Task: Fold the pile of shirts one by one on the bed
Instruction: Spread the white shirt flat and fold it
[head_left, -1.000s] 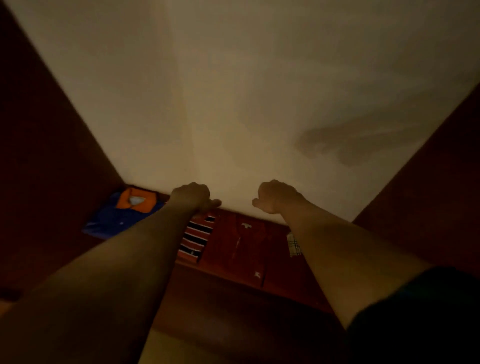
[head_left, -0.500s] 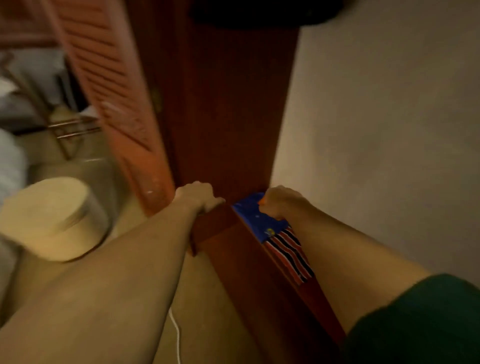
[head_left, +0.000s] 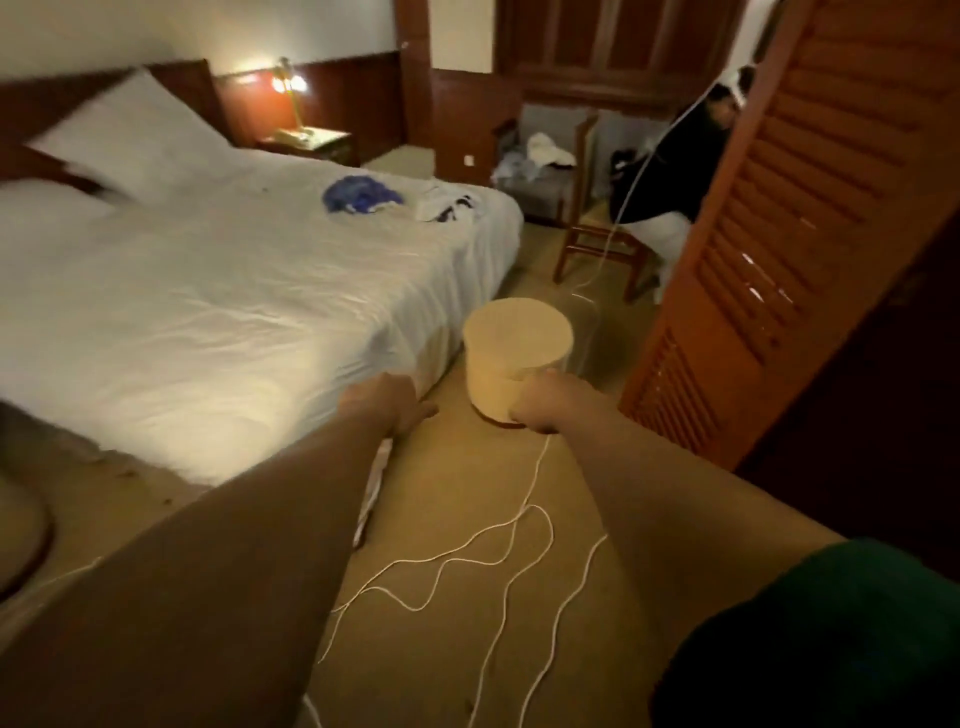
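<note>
- Blue shirt (head_left: 363, 200), crumpled in a heap, lies on the bed (head_left: 208, 291) towards its far right corner, at 11 o'clock from my left hand. The bed's white sheet fills the left half of my view.
- Two white pillows (head_left: 130, 119) lean against the headboard, at 10 o'clock from the blue shirt.
- A lit lamp (head_left: 291, 83) stands on the nightstand (head_left: 311, 140) beyond the bed, at 11 o'clock from the shirt.
- A white and dark garment (head_left: 444, 208) lies just beside the blue shirt at its 3 o'clock, near the bed's right edge. It is too blurred for me to tell whether it is one piece or two.
- My left hand (head_left: 395, 405) reaches forward by the bed's near corner. I see its back, with the thumb pointing to 3 o'clock. The fingers are hidden, so I cannot tell whether it is released or clenched.
- A white cable (head_left: 467, 551) loops over the floor (head_left: 441, 649) between my forearms, at 6 o'clock from both hands.
- A round cream stool (head_left: 519, 343) stands on the floor just off the bed's corner, at 12 o'clock from my right hand.
- My right hand (head_left: 537, 410) is clenched, knuckles curled under, in front of the stool's lower edge. I cannot tell whether it touches the stool.
- A wooden chair (head_left: 602, 241) stands at 1 o'clock from the stool, with a person (head_left: 675, 161) in a dark top beside it.
- A louvred door (head_left: 805, 234) stands open at 3 o'clock, and my green sleeve (head_left: 831, 623) shows at 5 o'clock.
</note>
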